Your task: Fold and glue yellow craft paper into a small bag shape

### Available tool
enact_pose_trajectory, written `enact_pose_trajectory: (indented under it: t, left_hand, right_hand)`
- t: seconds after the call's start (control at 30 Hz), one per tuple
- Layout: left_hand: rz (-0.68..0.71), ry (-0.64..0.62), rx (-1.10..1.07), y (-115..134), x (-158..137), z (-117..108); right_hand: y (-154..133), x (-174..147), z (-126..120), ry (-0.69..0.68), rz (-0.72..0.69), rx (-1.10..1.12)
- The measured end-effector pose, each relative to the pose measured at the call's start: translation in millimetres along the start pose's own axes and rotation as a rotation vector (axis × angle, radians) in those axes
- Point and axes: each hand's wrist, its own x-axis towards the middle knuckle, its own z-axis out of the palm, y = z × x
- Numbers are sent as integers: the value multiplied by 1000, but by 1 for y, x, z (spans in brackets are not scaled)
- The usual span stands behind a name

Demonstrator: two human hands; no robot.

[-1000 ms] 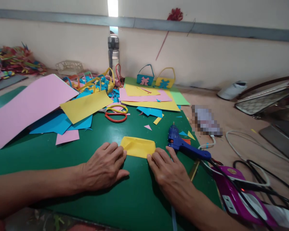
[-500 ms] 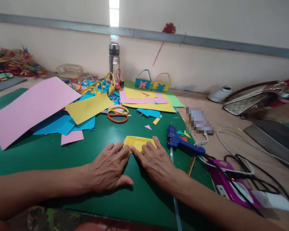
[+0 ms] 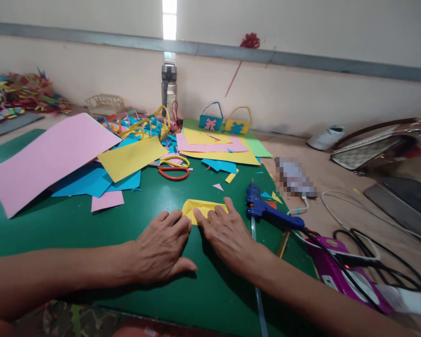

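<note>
A folded piece of yellow paper (image 3: 193, 206) lies on the green board (image 3: 150, 299) in front of me. My left hand (image 3: 163, 248) presses its left end down with bent fingers, the thumb sticking out toward me. Over its right part, my right hand (image 3: 224, 229) bears down with curled fingers, and the index finger lies along the right edge. The fingers cover the lower part of the paper. To the right of my right hand rests a blue glue gun (image 3: 266, 208), a clear glue stick trailing from it. Scissors (image 3: 174, 168) with yellow and red handles lie beyond my hands.
Pink sheets (image 3: 56, 159), blue sheets (image 3: 80, 180) and a yellow strip (image 3: 133, 159) pile up on the left. Two small paper handbags (image 3: 224, 123) stand at the back. A purple power strip (image 3: 337, 262) with black cables and a handbag (image 3: 358, 147) are on the right.
My right index finger or thumb has slid up and slightly right over the yellow paper. The left hand stays pressed at its left end. The view has shifted slightly.
</note>
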Motion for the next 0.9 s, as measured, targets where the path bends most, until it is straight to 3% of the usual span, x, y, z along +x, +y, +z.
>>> enact_pose_trajectory:
  t: [0.63, 0.9]
  left_hand:
    - [9, 68, 99, 9, 1, 0]
    - [-58, 36, 91, 19, 10, -6]
  right_hand:
    - [-3, -1, 5, 42, 30, -2]
    - [-2, 2, 8, 54, 36, 25]
